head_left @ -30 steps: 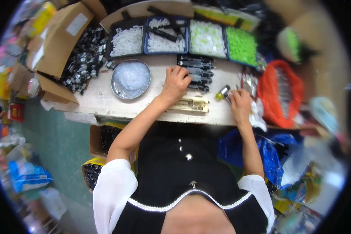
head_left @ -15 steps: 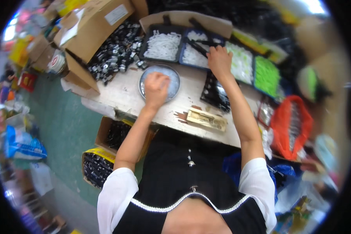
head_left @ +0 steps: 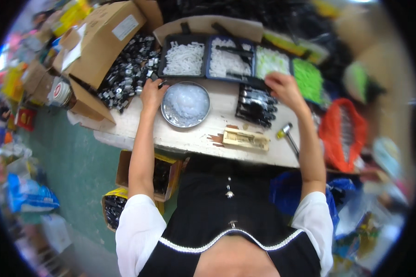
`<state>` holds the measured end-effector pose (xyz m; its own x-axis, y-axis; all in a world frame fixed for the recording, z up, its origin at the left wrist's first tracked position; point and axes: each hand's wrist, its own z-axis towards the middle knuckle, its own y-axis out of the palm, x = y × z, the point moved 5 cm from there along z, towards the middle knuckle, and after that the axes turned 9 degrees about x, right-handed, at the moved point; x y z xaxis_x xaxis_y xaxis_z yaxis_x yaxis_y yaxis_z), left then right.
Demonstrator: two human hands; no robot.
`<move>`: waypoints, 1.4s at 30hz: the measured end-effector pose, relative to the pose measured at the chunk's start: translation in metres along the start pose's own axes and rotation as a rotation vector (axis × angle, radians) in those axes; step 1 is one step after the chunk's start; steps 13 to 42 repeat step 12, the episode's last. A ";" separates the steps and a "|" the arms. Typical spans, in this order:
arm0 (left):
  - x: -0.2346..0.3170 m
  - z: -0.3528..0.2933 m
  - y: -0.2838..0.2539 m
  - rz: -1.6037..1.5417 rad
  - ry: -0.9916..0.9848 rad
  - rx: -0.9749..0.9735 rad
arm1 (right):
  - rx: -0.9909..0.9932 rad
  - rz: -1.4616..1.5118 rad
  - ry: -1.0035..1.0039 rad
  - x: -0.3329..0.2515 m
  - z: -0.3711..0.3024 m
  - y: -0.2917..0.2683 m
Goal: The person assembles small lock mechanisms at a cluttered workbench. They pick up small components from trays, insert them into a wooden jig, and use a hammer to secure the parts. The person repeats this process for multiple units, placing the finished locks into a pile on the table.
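Note:
My left hand [head_left: 151,95] is at the edge of a heap of small black-and-silver parts [head_left: 127,76], its fingers closed on one of them, beside the round metal bowl [head_left: 165,113]. Translucent whitish bits [head_left: 186,101] lie in that bowl. My right hand [head_left: 284,90] pinches the end of a long black strip [head_left: 247,79], which points left along the front of the trays. Just below it lies a row of black, shiny long pieces [head_left: 256,105]. A cream-coloured slotted block [head_left: 246,138] rests near the table's front edge.
A hammer [head_left: 286,131] lies right of the block, partly behind my right forearm. Behind are trays of white pieces [head_left: 185,59], pale green pieces [head_left: 272,62] and bright green pieces [head_left: 307,81]. Cardboard box [head_left: 101,41] stands left; red bag [head_left: 344,134] right.
My left hand has moved from over the bowl leftward to the small parts. My right hand has come nearer from the trays, bringing a black strip. The hammer now shows.

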<state>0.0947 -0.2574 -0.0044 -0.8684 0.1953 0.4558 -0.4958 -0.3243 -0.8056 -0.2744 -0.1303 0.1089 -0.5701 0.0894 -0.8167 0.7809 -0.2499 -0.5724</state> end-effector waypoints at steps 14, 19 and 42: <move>-0.029 -0.009 0.011 -0.152 0.112 -0.014 | -0.315 -1.017 -0.377 -0.025 -0.114 -0.021; -0.029 -0.009 0.011 -0.152 0.112 -0.014 | -0.315 -1.017 -0.377 -0.025 -0.114 -0.021; -0.029 -0.009 0.011 -0.152 0.112 -0.014 | -0.315 -1.017 -0.377 -0.025 -0.114 -0.021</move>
